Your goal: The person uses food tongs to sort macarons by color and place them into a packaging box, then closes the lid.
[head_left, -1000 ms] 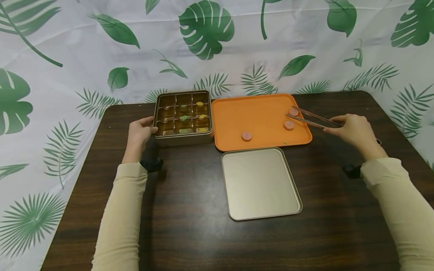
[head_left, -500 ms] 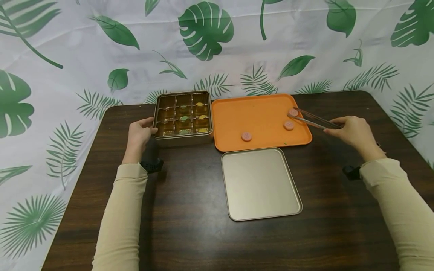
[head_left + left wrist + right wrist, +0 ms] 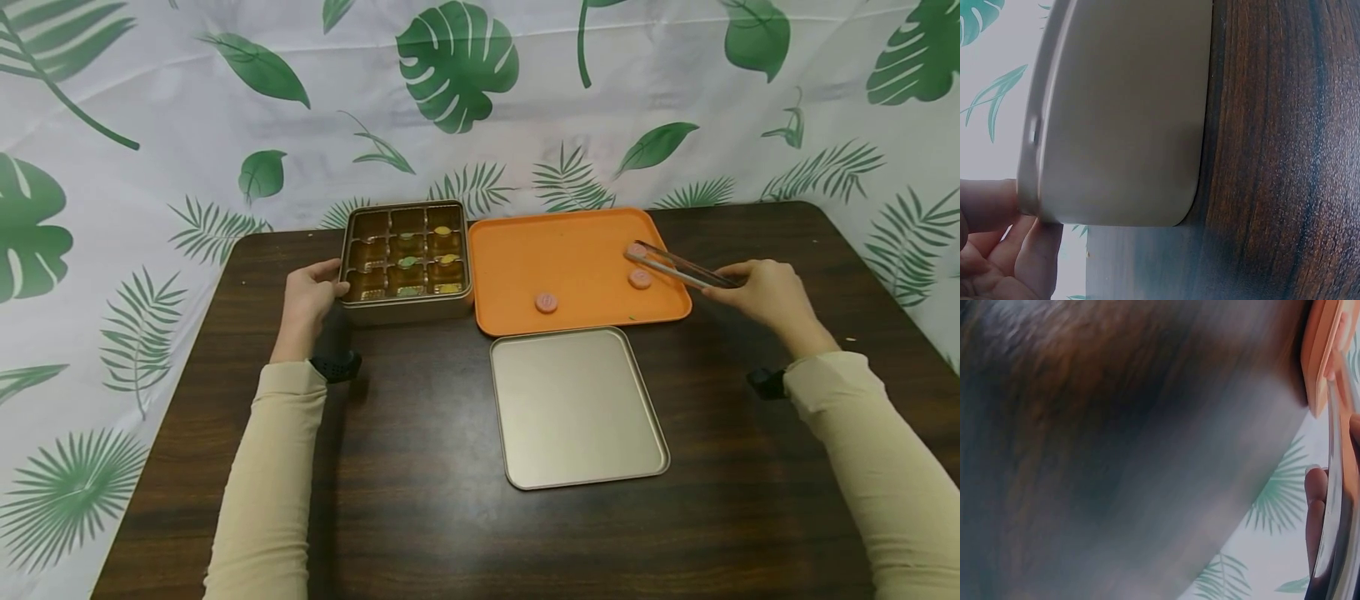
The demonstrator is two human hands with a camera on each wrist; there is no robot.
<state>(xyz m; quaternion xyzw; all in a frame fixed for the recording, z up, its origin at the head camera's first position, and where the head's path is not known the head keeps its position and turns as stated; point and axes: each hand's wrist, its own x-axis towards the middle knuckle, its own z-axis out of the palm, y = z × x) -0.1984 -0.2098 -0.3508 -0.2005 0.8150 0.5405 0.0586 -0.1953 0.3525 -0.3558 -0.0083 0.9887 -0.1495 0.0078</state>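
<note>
At the left edge of the square metal tin [image 3: 405, 310], my left hand [image 3: 306, 296] holds the corner of the rim, thumb in front and fingers along the side. The left wrist view shows fingers [image 3: 1038, 256] against the tin's wall [image 3: 1125, 119]. Inside the tin, a brown divided insert [image 3: 365, 254] has green and yellow pieces in its middle and right columns. My right hand [image 3: 768, 300] grips metal tongs [image 3: 678, 271], their tips at a round pink piece [image 3: 637, 250] over the orange tray's right part. Another pink piece [image 3: 640, 278] lies just below the tongs.
The orange tray [image 3: 517, 250] sits right of the tin, with one more pink piece [image 3: 546, 302] near its front edge. A square metal lid [image 3: 577, 408] lies in front of it on the dark wood table [image 3: 420, 500]. A leaf-print cloth [image 3: 525, 108] hangs behind.
My right hand and the tongs have moved left, and the pink piece at their tips has shifted left with them. My left hand and the tin have stayed in place.
</note>
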